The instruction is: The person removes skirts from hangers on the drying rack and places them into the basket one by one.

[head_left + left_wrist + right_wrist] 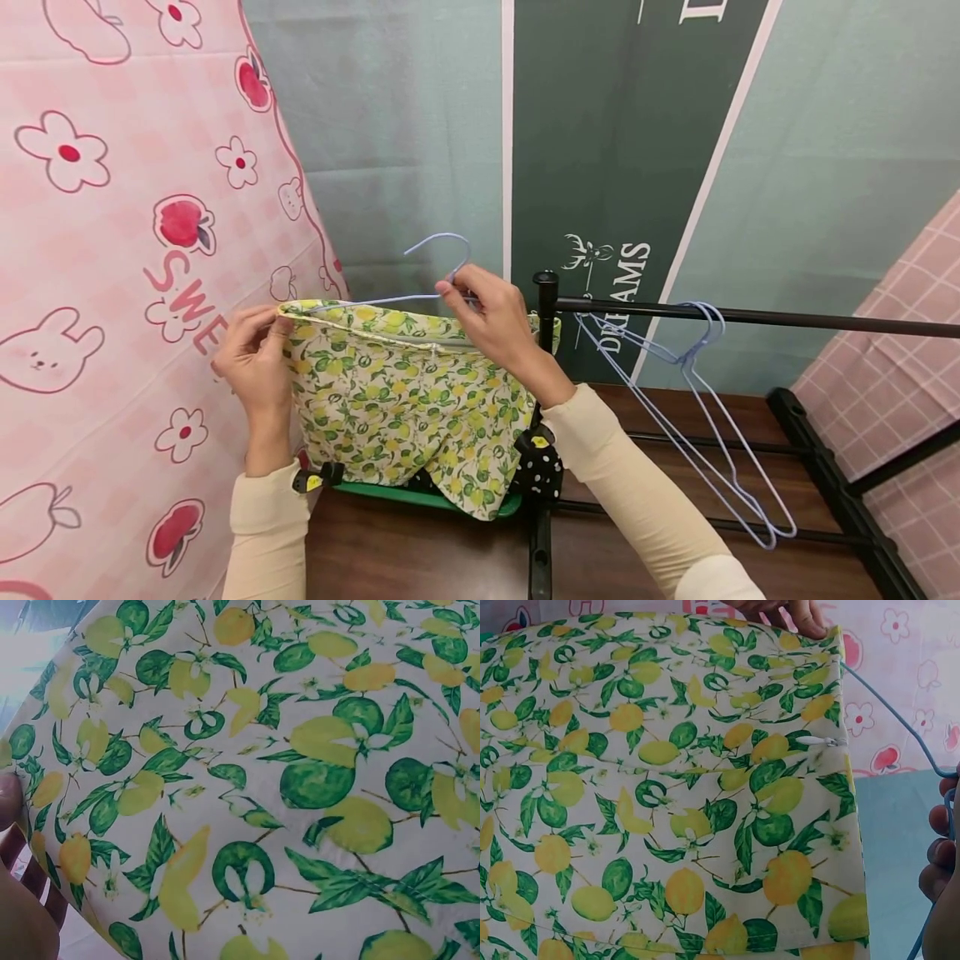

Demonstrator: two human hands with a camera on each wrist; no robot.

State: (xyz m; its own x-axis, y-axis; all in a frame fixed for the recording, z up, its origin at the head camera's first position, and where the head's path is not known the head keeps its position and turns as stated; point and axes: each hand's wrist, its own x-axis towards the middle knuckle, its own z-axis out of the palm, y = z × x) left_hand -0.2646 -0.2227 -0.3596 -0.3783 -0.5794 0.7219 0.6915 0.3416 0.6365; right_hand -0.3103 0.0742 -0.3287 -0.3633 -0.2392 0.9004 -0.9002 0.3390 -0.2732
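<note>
My left hand (255, 354) pinches the left end of the waistband of a lemon-print skirt (375, 392), which hangs down spread out. In the right wrist view, a white zipper pull (821, 741) shows near the waist edge. A thin lavender wire hanger (437, 236) is held at its neck by my right hand (491, 312), hook upward. The hanger's left arm slopes into the waist opening, close to my left fingers. Its right arm is largely hidden behind my right hand and the cloth.
Below the skirt is a green basket (397, 493), with black polka-dot cloth (538, 475) beside the rack post. A black clothes rack (787, 318) stands to the right, several lavender hangers (686, 360) on its bar. A pink printed curtain (135, 250) borders the left side.
</note>
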